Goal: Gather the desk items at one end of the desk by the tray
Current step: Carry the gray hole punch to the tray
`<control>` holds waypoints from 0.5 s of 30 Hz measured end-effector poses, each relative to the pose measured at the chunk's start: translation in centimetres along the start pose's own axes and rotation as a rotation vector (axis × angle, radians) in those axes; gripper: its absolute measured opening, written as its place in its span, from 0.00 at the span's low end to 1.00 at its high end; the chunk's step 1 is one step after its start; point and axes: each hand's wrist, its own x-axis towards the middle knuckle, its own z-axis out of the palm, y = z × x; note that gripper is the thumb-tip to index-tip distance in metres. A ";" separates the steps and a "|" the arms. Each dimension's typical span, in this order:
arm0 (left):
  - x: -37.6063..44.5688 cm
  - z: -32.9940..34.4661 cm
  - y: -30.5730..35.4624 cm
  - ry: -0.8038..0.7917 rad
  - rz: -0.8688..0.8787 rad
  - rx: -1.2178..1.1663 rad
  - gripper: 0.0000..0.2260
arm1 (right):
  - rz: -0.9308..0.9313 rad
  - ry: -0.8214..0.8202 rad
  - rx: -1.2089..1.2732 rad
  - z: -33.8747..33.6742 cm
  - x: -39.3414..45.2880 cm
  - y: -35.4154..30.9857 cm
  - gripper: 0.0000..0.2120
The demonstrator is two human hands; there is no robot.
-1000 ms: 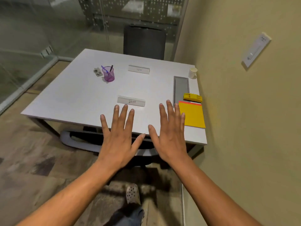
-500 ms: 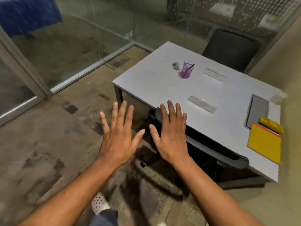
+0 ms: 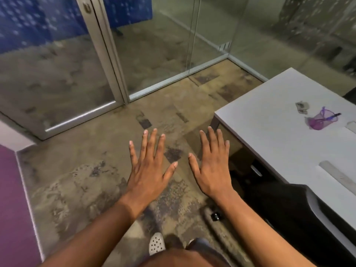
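**Gathering not yet begun**

Both the left hand (image 3: 149, 170) and right hand (image 3: 212, 166) are hovering flat over the floor, each grip spread wide and holding nothing. The purple cup (image 3: 317, 121) is sitting untouched near the table's (image 3: 269, 135) left edge; no tray is showing. The view is swinging left, away from the table it faced 1 second ago.
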 end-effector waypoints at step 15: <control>23.9 4.1 -9.1 -0.095 -0.024 0.056 0.38 | -0.006 -0.043 0.062 8.2 25.5 1.2 0.34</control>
